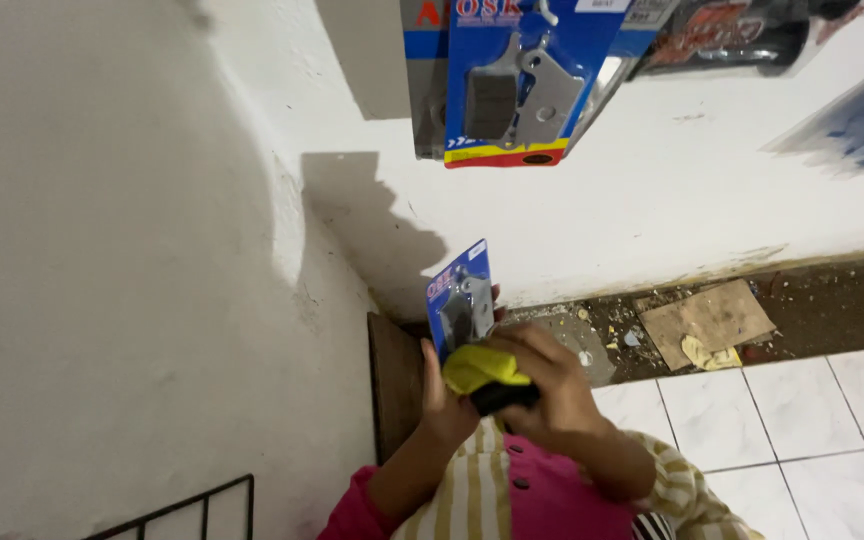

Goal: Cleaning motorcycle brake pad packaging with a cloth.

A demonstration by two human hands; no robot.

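My left hand (pixel 441 408) holds a blue blister pack (pixel 459 296) upright, with grey metal brake pads showing through its front. My right hand (pixel 555 388) presses a yellow cloth (pixel 480 367) against the lower part of the pack. A small black object (pixel 504 397) sits under the cloth in the same hand; I cannot tell what it is. Both hands are close together in front of my striped and pink sleeves.
More blue blister packs (pixel 512 90) hang on the white wall above, beside a dark bagged item (pixel 727 35). A piece of cardboard (pixel 707 320) lies on a dirty strip by the white floor tiles (pixel 752 420). A dark board (pixel 392 385) leans at the corner. A black wire rack (pixel 182 510) is at lower left.
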